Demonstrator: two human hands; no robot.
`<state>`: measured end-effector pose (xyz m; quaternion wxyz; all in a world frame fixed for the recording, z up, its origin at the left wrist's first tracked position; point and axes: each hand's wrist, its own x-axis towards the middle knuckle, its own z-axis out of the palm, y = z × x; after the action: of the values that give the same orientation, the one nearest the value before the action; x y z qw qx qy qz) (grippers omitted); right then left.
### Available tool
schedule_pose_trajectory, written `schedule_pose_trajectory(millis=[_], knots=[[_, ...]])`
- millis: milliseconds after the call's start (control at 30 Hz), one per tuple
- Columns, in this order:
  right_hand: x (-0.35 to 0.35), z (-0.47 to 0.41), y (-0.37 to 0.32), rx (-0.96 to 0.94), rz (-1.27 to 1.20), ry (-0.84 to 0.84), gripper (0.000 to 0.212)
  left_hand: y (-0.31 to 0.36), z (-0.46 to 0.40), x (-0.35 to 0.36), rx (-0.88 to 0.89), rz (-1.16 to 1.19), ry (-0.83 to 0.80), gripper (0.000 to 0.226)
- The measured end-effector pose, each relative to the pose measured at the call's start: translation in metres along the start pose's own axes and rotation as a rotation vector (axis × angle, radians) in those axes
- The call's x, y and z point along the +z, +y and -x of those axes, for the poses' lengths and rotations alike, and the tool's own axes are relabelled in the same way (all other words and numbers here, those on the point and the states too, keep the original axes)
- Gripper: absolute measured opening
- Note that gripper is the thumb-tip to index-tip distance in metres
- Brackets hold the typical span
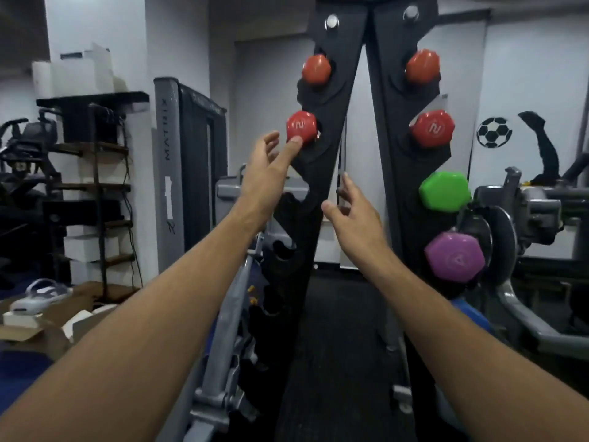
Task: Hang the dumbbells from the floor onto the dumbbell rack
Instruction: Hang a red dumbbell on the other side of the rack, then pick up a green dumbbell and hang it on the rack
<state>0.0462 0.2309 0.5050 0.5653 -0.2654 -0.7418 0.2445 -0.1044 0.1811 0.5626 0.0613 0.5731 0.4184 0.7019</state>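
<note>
Red hexagonal dumbbell point(301, 127) marked 2 sits in black rack point(322, 173)

Black A-frame dumbbell rack point(322, 186), upright. Red dumbbells point(301, 127) fill both top tiers; green point(444, 190) and purple point(454, 258) ones hang right.

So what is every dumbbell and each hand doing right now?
Top red dumbbell: hung on the rack.
Second red dumbbell: on the rack, left hand touching its end.
Green dumbbell: on the rack.
Purple dumbbell: on the rack.
Right hand: open, empty.
</note>
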Motion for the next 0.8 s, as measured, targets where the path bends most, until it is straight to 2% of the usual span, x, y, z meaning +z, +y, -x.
schedule_pose_trajectory(millis=[167, 233, 300, 500, 800], knots=[[0.008, 0.057, 0.04, 0.068, 0.015, 0.001, 0.063, -0.035, 0.103, -0.017, 0.086, -0.006, 0.096, 0.033], [0.012, 0.092, 0.066, 0.144, 0.019, -0.005, 0.059, -0.069, 0.155, -0.022, 0.027, -0.067, 0.12, 0.03], [0.017, 0.126, 0.091, 0.201, 0.033, -0.007, 0.055, -0.105, 0.203, -0.025, -0.062, -0.113, 0.108, 0.029], [0.047, 0.232, 0.169, 0.475, 0.047, -0.123, 0.052, -0.219, 0.345, -0.031, -0.501, -0.231, -0.011, 0.019], [0.087, 0.389, 0.262, 0.883, 0.146, -0.447, 0.045, -0.301, 0.499, -0.026, -0.944, -0.44, -0.26, 0.018]])
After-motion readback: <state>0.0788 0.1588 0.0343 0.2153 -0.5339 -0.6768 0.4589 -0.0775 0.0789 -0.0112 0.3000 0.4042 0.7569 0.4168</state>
